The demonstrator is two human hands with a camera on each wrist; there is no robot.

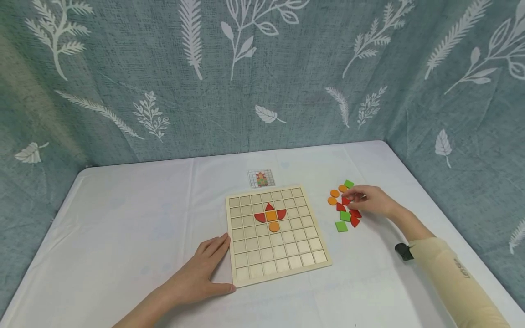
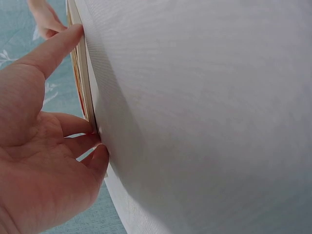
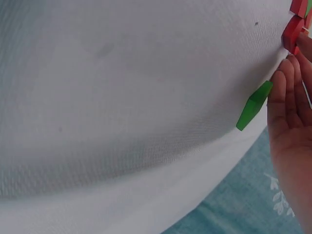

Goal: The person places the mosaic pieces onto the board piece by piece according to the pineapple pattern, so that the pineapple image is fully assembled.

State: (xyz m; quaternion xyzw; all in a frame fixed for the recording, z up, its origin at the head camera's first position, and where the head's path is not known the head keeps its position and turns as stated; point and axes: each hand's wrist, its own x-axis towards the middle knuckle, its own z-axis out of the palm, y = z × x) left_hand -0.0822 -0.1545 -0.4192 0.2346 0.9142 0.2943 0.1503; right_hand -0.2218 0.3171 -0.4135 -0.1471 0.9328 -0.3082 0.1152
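Note:
A pale wooden grid board (image 1: 283, 269) lies mid-table. On it are an orange square tile (image 1: 271, 216), a red triangle (image 1: 269, 207) above, red quarter-circle tiles (image 1: 281, 214) at both sides and an orange disc (image 1: 274, 226) below. My left hand (image 1: 201, 273) touches the board's left edge with extended fingers, its thumb at the near left corner. My right hand (image 1: 371, 200) is over the loose tiles, thumb and index finger close about a red tile (image 1: 346, 200); I cannot tell if they pinch it. A green tile (image 3: 254, 106) lies by its other fingers.
A small printed card (image 1: 261, 178) with a gridded figure lies beyond the board. Orange discs (image 1: 332, 201), green squares (image 1: 342, 226) and more red tiles (image 1: 354, 221) are scattered right of the board. A patterned curtain (image 1: 229, 118) rises behind the white table (image 1: 135, 228).

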